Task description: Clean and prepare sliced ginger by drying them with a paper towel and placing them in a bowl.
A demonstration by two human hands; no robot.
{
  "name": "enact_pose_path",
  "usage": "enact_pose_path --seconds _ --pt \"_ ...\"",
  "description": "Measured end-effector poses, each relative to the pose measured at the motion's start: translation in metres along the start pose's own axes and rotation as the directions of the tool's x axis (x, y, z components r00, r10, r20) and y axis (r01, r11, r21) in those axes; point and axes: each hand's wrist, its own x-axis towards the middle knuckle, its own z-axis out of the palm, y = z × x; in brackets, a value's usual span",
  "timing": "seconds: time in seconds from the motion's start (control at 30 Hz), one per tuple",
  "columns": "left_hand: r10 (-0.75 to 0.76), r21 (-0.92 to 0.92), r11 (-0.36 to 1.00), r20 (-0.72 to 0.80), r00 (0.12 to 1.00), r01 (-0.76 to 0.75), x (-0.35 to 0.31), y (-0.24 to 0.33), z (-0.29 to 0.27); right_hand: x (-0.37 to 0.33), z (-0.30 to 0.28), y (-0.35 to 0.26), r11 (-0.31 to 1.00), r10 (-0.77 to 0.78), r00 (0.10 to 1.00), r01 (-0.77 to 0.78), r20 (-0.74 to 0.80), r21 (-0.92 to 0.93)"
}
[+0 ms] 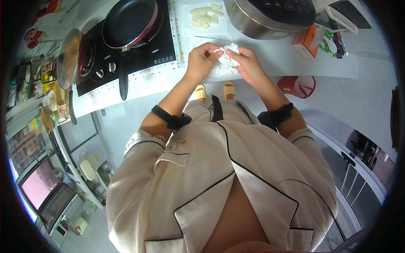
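A crumpled white paper towel [228,58] is pinched between my two hands over the counter's front edge. My left hand [201,60] grips its left side with thumb and fingers. On its other side, my right hand [249,65] has thumb and fingers closed on the same towel. Whether anything is wrapped inside cannot be seen. Just beyond my hands, several pale, stick-shaped food pieces [205,17] lie on a white sheet [185,28]. Some thin, light edge runs across the counter near the towel, too faint to name.
To the left, a black frying pan [128,23] sits on a black cooktop [95,48], its handle jutting over the front edge. Farther left is a lidded pan [69,59]. A rice cooker [253,21] and an orange box [306,41] stand right. Below hangs something dark red [298,87].
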Motion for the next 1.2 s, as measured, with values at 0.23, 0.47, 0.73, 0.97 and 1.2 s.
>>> enact_pose_path --seconds 0.23,0.47,0.73,0.97,1.2 --pt "-0.066 -0.210 0.974 0.086 0.994 0.083 0.007 -0.001 -0.007 0.009 -0.015 -0.001 0.849 -0.261 0.956 0.160 -0.137 -0.503" --pt "0.569 0.402 0.737 0.066 0.820 -0.544 0.013 0.012 0.013 0.005 -0.017 -0.025 0.272 -0.503 0.858 0.275 0.108 -0.922" --pt "0.298 0.256 0.927 -0.058 0.953 -0.275 0.018 0.013 0.016 0.014 -0.040 -0.022 0.981 -0.020 0.994 -0.002 -0.109 -0.196" --pt "-0.099 -0.057 0.993 0.072 0.992 0.104 0.030 0.017 0.022 0.020 -0.053 -0.019 0.988 0.118 0.992 -0.121 -0.032 -0.097" --pt "-0.307 -0.549 0.821 -0.197 0.931 0.155 0.099 -0.010 0.025 0.021 -0.097 -0.010 0.940 0.223 0.974 -0.223 -0.031 -0.257"
